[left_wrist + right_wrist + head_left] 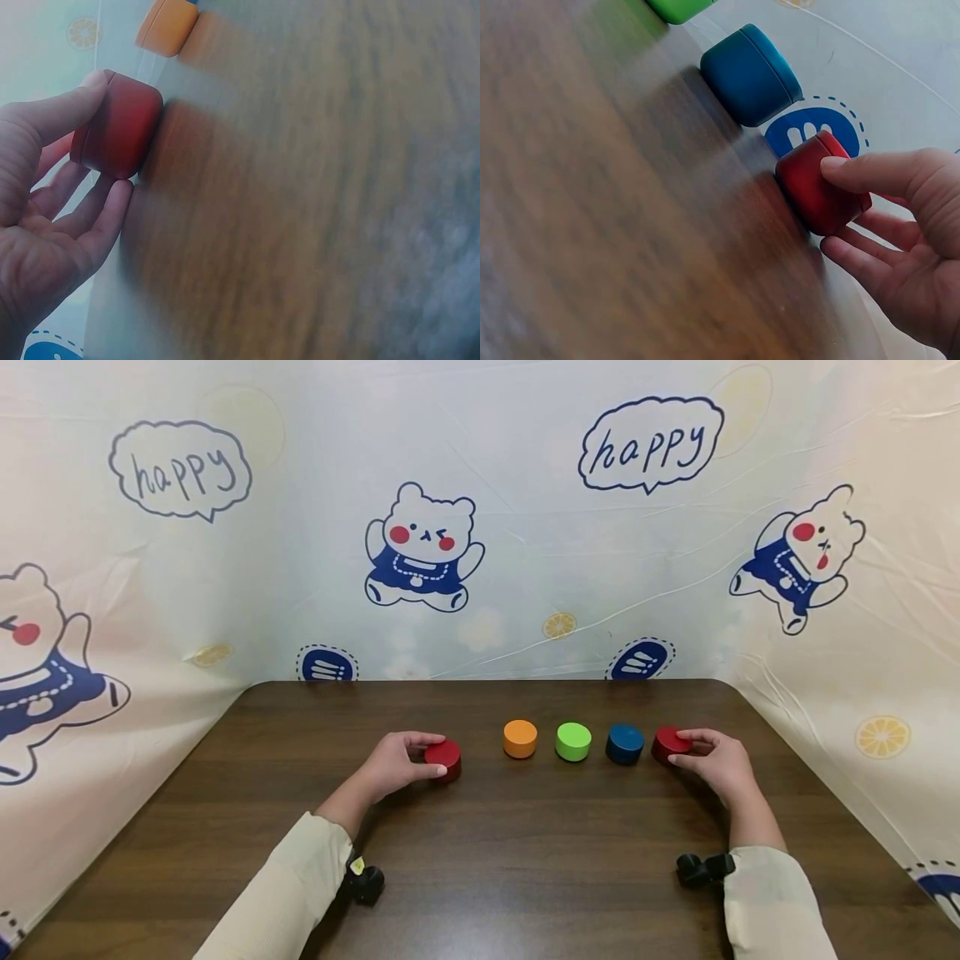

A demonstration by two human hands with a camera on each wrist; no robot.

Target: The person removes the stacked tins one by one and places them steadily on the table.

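Observation:
My left hand (397, 763) grips a round red tin (445, 760) from its left side, thumb in front and fingers behind. In the left wrist view that tin (124, 124) sits on the table with a lid seam near its top. On the far right, my right hand (716, 762) pinches a second red tin (667, 747); the right wrist view shows the thumb on the side of this tin (814, 187). Between the two red tins stand an orange tin (520, 739), a light green tin (573, 742) and a blue tin (625, 744), spaced in a row.
The dark wooden table (480, 860) ends at the back against a pale printed cloth (525, 568) with bears and "happy" bubbles. The cloth also hangs along both sides. Black wrist cameras (366, 883) sit at both cuffs, low over the table.

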